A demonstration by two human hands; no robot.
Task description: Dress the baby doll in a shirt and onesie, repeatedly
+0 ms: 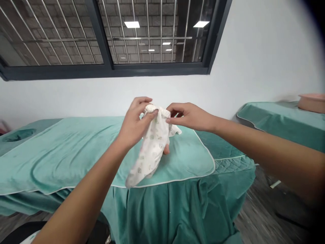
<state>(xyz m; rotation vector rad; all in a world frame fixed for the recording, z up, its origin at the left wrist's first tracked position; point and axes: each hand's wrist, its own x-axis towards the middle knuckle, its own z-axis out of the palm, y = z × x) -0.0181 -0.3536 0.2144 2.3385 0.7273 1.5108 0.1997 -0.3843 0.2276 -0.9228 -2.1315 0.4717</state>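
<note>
Both of my hands hold up a small white baby garment [151, 145] with a faint print and an elastic band at its top. My left hand [134, 123] pinches the left end of the band, fingers closed. My right hand [189, 116] pinches the right end. The cloth hangs down between them, above a teal massage bed [76, 152] covered by a lighter green towel [182, 159]. A small flesh-coloured thing shows just behind the hanging cloth; I cannot make out what it is.
A second teal-covered bed [279, 122] stands at the right with a pink basin [312, 102] on it. A white wall and a barred dark window [111, 37] are behind. Grey floor [256, 217] runs between the beds.
</note>
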